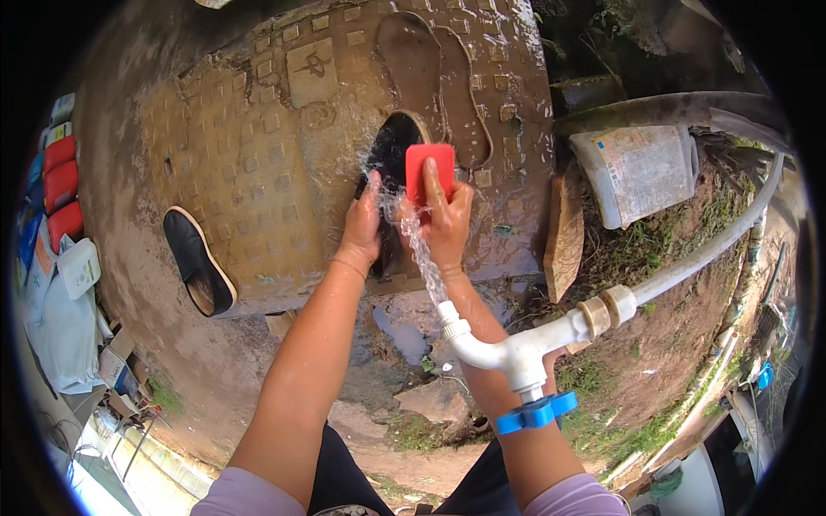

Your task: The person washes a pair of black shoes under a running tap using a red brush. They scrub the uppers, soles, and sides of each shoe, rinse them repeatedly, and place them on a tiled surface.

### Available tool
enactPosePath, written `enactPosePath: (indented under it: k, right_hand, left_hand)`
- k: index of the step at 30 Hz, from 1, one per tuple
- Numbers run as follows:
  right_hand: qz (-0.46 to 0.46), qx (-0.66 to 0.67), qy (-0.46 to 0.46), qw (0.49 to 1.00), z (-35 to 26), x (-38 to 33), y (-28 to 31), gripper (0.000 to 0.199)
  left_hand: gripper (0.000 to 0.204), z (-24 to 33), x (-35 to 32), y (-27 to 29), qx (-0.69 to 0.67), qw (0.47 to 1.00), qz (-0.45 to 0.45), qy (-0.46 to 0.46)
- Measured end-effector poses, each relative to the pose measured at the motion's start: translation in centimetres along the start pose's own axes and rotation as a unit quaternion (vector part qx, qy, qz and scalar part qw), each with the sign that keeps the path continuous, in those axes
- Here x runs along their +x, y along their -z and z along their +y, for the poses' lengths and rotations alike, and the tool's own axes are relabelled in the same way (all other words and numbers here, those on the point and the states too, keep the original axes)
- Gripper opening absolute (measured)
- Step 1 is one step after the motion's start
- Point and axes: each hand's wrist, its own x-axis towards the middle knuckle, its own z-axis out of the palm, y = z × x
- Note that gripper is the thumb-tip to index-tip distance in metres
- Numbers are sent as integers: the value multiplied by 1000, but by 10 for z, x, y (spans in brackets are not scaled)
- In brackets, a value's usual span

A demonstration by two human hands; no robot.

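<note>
A black slip-on shoe (397, 142) lies under the running water, its toe pointing away from me. My left hand (362, 222) grips its near left side. In my right hand (446, 222) is a red scrub brush (429, 170) with a flat, rounded back, pressed near the shoe's right side; its underside is hidden. My index finger stretches along the red back. From the white tap (482, 348), a stream of water (422, 254) falls between my hands and splashes over the shoe. A second black shoe (198, 261) with a pale sole edge rests at the slab's left corner.
The wet, muddy slab (232, 198) has raised squares. Two brown insoles (409, 69) lie at its far side. A dirty plastic jug (641, 172) and a grey pipe (714, 249) are on the right. The tap's blue handle (537, 413) sits above my right forearm. Red packets (60, 193) line the left.
</note>
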Motion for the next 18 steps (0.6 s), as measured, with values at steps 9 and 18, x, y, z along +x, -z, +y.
enactPosePath:
  k: [9,18]
  right_hand:
    - [8,-30,72,997,-24,39,-22,58]
    - [-60,62,88,992,-18,-36,1,65]
  left_hand:
    - [55,-11,-18,23,-35,999,38,8]
    - [54,-8,-6,28,59,995,85,-10]
